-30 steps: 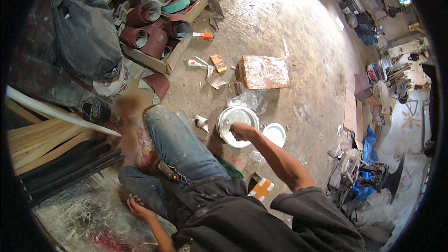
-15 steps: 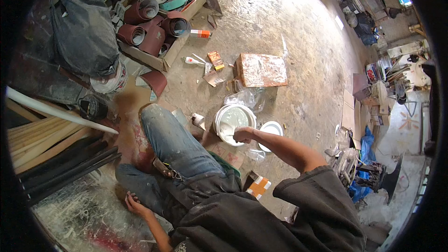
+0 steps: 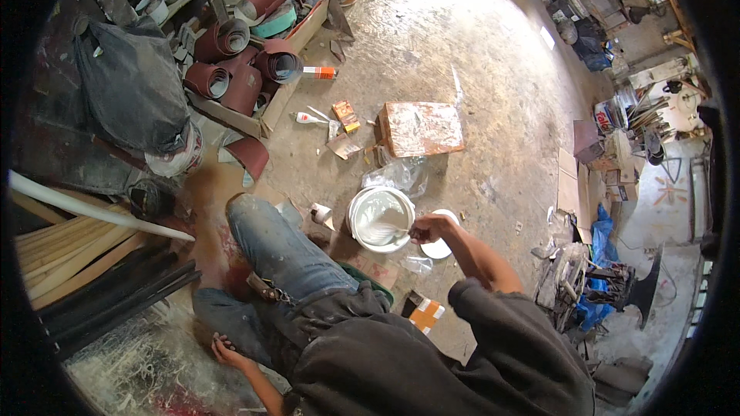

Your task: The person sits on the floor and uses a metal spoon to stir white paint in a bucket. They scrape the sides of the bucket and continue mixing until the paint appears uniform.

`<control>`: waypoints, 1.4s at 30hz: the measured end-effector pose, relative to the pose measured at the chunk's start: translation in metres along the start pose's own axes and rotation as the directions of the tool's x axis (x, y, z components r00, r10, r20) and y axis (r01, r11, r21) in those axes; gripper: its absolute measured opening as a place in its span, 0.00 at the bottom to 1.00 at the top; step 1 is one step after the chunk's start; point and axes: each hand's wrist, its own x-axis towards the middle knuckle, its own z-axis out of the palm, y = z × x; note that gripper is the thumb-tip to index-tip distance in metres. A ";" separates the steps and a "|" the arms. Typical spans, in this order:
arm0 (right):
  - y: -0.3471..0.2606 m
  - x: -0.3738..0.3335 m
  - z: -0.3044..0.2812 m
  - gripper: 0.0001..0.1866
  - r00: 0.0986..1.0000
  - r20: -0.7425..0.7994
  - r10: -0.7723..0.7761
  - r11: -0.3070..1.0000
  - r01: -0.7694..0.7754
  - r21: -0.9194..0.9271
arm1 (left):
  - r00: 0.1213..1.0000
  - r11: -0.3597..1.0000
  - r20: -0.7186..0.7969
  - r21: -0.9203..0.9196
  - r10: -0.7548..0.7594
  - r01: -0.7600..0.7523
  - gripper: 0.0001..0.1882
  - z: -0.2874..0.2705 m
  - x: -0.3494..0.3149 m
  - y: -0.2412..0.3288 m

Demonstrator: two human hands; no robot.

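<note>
A round white bucket point(image 3: 352, 219) stands on the floor in front of my bent leg, with thick off-white paste point(image 3: 378, 205) inside. Over its right rim is my right hand point(image 3: 432, 229), fingers closed around a paste-coated mixing tool point(image 3: 398, 232). The tool's working end lies in the paste, so its exact kind cannot be made out. A round white lid point(image 3: 438, 248) lies on the floor, partly under my right hand and forearm. My left hand point(image 3: 224, 350) rests beside my folded leg, empty, its fingers loosely apart.
Beyond the bucket sit clear plastic wrap point(image 3: 408, 172) and a paint-smeared box point(image 3: 422, 128). Abrasive rolls point(image 3: 240, 86) fill a carton at the upper left. A small orange-and-white box point(image 3: 426, 313) lies near my right side. Long rods and strips point(image 3: 77, 235) are stacked at left.
My right hand has moved from over the bucket outward to the right, past its rim. The tool now shows in the paste, which is swirled. My left hand stays put.
</note>
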 end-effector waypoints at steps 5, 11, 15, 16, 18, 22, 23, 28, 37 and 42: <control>0.012 0.032 -0.016 0.13 0.980 0.196 -0.022 0.936 -0.049 0.348 | 0.999 0.998 0.002 0.032 -0.045 0.045 0.16 0.008 0.000 0.006; -0.002 0.017 -0.010 0.08 0.802 -0.206 -0.561 0.692 0.318 -0.648 | 1.000 0.998 -0.005 0.064 -0.010 0.010 0.16 0.016 -0.006 0.012; -0.044 -0.004 0.013 0.10 0.541 0.086 -0.837 0.076 0.271 -0.960 | 0.998 0.994 -0.025 0.095 0.054 -0.052 0.16 0.019 -0.012 0.020; -0.056 -0.009 0.023 0.10 0.560 0.137 -0.817 -0.001 0.235 -0.972 | 0.999 0.998 -0.038 0.068 0.012 -0.009 0.15 0.019 -0.013 0.021; -0.074 -0.017 0.048 0.09 0.565 0.215 -0.796 -0.138 0.177 -0.974 | 0.998 0.997 -0.065 0.078 -0.015 0.020 0.15 0.021 -0.016 0.022; -0.072 -0.023 0.099 0.07 0.434 0.471 -0.768 -0.487 0.081 -0.869 | 0.999 1.000 -0.050 0.007 0.012 -0.012 0.15 0.022 -0.012 0.017; -0.061 -0.021 0.108 0.07 0.342 0.561 -0.754 -0.595 0.005 -0.804 | 0.999 1.000 -0.038 -0.004 0.018 -0.018 0.15 0.021 -0.010 0.016; 0.007 0.002 0.097 0.13 0.376 0.658 -0.653 -0.703 0.022 -0.710 | 0.999 1.000 -0.021 0.013 0.025 -0.024 0.15 0.015 -0.005 0.007; -0.038 -0.049 0.001 0.21 0.449 0.672 -0.588 -0.790 -0.142 -0.596 | 1.000 0.999 0.006 -0.051 0.009 -0.009 0.15 -0.002 -0.015 0.005; -0.016 -0.035 0.048 0.09 0.551 0.266 -0.791 -0.232 0.133 -0.964 | 0.999 0.999 0.027 0.028 -0.017 0.016 0.16 0.000 -0.016 0.006</control>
